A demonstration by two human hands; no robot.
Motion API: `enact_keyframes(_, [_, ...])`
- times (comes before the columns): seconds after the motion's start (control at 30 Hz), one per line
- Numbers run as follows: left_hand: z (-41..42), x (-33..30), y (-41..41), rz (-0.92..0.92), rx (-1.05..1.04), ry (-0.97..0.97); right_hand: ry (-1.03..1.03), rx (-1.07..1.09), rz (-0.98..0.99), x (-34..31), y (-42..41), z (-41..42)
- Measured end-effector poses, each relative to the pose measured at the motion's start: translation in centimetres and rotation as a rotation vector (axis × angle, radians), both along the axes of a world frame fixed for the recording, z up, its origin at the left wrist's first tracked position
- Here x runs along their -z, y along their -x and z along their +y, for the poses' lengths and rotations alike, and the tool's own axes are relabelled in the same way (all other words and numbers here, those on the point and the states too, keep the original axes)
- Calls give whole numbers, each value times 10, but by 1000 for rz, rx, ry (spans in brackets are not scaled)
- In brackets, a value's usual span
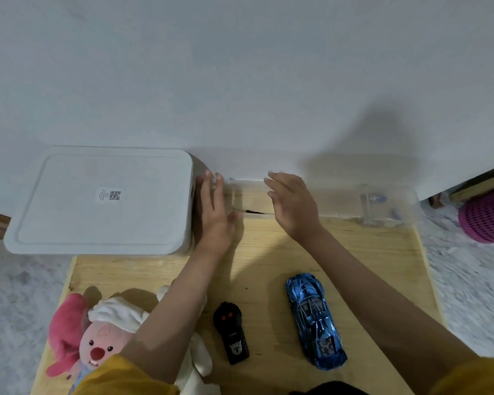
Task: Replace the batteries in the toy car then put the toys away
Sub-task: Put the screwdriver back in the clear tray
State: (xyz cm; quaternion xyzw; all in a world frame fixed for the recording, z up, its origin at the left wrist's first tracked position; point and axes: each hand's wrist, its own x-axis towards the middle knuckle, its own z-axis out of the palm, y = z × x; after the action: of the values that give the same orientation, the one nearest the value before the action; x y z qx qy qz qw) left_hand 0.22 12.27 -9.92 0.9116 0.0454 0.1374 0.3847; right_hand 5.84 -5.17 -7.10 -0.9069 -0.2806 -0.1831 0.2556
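Note:
A shiny blue toy car (314, 320) lies on the wooden table (368, 252), near the front right. A black remote control (232, 332) with two red buttons lies to its left. At the back stands a clear plastic box (354, 203) against the wall. My left hand (214, 212) lies flat, fingers straight, between the white lidded bin (100, 201) and the clear box, touching the bin's side. My right hand (291, 203) hovers with relaxed fingers over the clear box's left part, holding nothing.
A pink plush toy with a white hat (97, 334) sits at the table's front left, partly behind my left arm. A pink mesh basket (485, 218) stands on the pale fluffy rug (468, 280) at the far right. A white wall rises behind.

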Motion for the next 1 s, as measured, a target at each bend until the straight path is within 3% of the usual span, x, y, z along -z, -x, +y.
enact_keyframes(0.13, [-5, 0, 5, 26, -29, -49, 13, -13, 132, -4, 10, 1])
enact_keyframes(0.3, [-3, 10, 10, 4, 127, -223, 189, -33, 248, 10, 21, 6])
enact_keyframes(0.4, [-3, 5, 13, 100, 169, -208, 211, -3, 271, 18, 26, 9])
enact_keyframes(0.63, [-2, 7, 12, 148, 159, -151, 143, 34, 300, 28, 32, 8])
enact_keyframes(0.83, [-3, 3, 14, 165, 140, -201, 202, 21, 381, 22, 29, 8])
enact_keyframes(1.0, [-11, -12, 22, 364, 168, -322, 227, -29, 424, 19, 31, 2])
